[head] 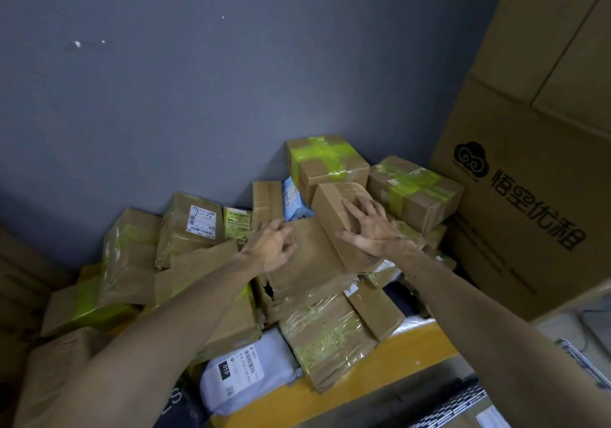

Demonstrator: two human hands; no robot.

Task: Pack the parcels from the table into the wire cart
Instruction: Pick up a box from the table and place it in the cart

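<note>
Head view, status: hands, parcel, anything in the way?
Right hand flat on small brown box. Left hand on torn parcel, grip unclear. Green-taped boxes crowd close behind.

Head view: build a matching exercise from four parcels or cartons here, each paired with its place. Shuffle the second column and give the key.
Column one
1. white plastic mailer bag
2. small cardboard box crossed with green tape
3. large brown carton with black printed logo
4. plain brown cardboard box bound in clear tape

Column two
A. under the right hand
B. topmost, against the grey wall
C. lowest, at the front edge of the yellow table
D. standing tall at the far right

Pairs: 1-C, 2-B, 3-D, 4-A
</note>
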